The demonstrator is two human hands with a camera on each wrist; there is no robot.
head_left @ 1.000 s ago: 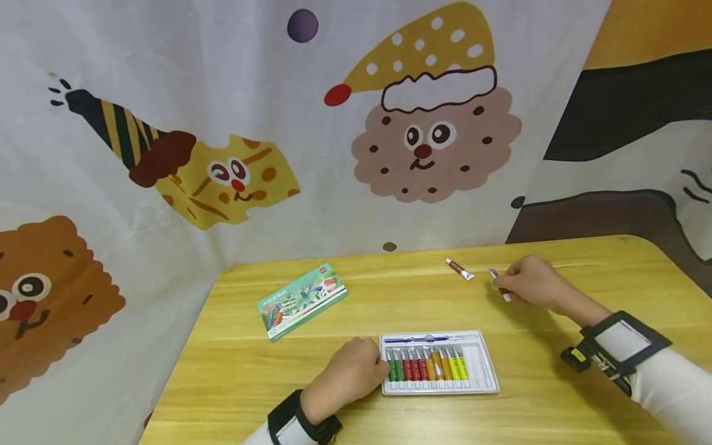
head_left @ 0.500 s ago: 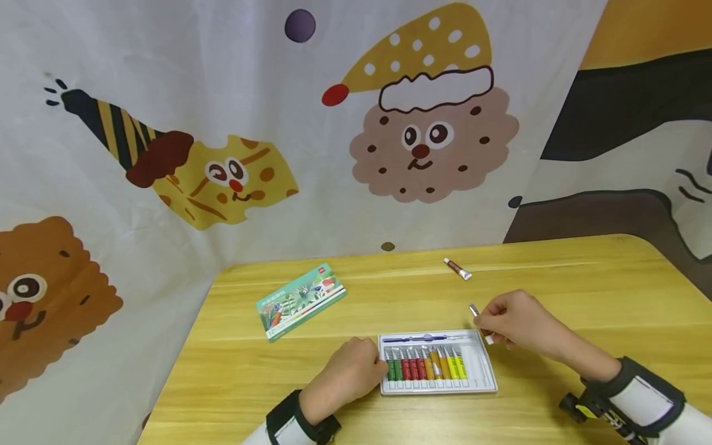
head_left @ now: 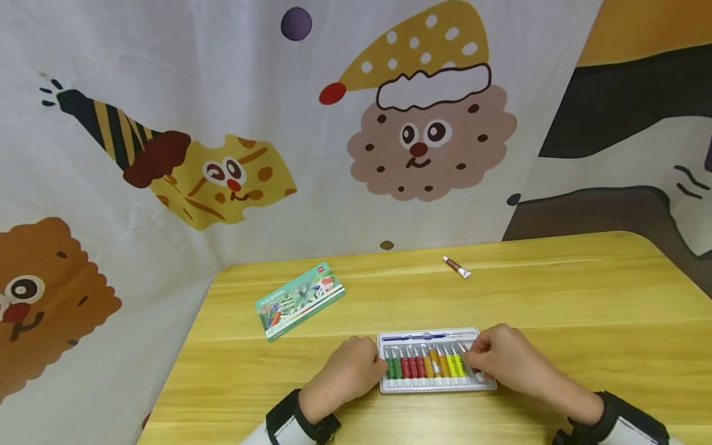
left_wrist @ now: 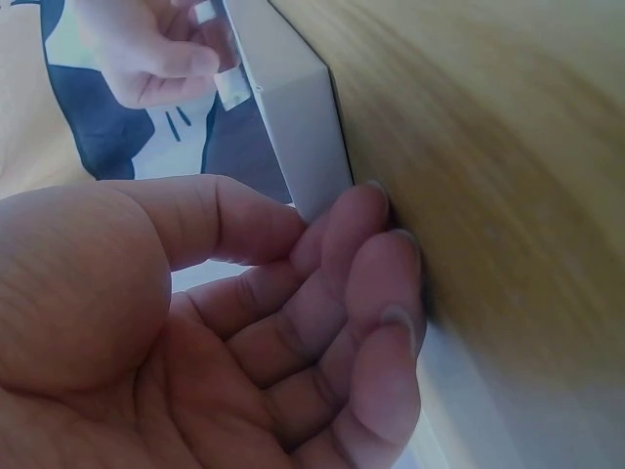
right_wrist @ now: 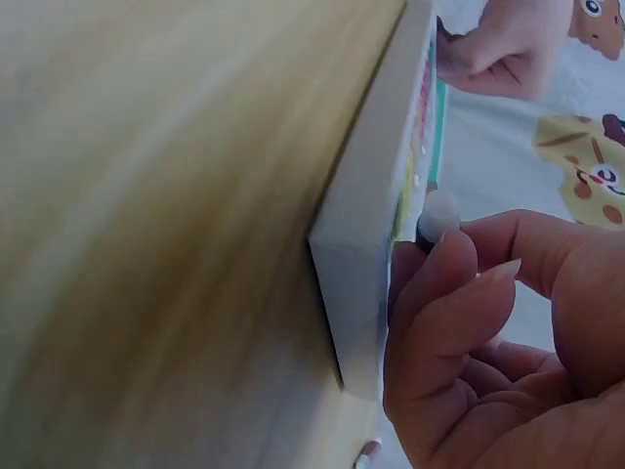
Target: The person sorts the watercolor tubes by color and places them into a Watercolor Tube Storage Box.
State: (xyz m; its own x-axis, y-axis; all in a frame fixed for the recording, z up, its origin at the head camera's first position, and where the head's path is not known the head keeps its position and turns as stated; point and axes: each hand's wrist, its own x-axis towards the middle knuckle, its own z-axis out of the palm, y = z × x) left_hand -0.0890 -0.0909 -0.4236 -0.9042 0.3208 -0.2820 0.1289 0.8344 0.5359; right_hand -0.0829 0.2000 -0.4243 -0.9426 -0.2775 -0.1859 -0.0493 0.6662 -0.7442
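A white plastic tray [head_left: 439, 390] on the table holds a row of paint tubes [head_left: 413, 364] in green, red, orange and yellow, with a blue paintbrush [head_left: 414, 337] along its far side. My left hand [head_left: 351, 371] pinches the tray's left edge between thumb and curled fingers. Over the tray's right end, my right hand [head_left: 508, 358] pinches a small paint tube [right_wrist: 439, 217]. Its white cap shows in the right wrist view; the fingers hide most of its dark body. A brown paint tube [head_left: 457, 267] lies apart near the table's far edge.
A green cardboard box [head_left: 300, 301] with printed pictures lies at the back left of the wooden table [head_left: 250, 395]. Behind the table hangs a white cloth [head_left: 322, 216] printed with cartoon biscuits and cheese.
My right hand has carried the small paint tube from the table's back right, left and nearer, to the tray's right end. My left hand stays at the tray's left edge.
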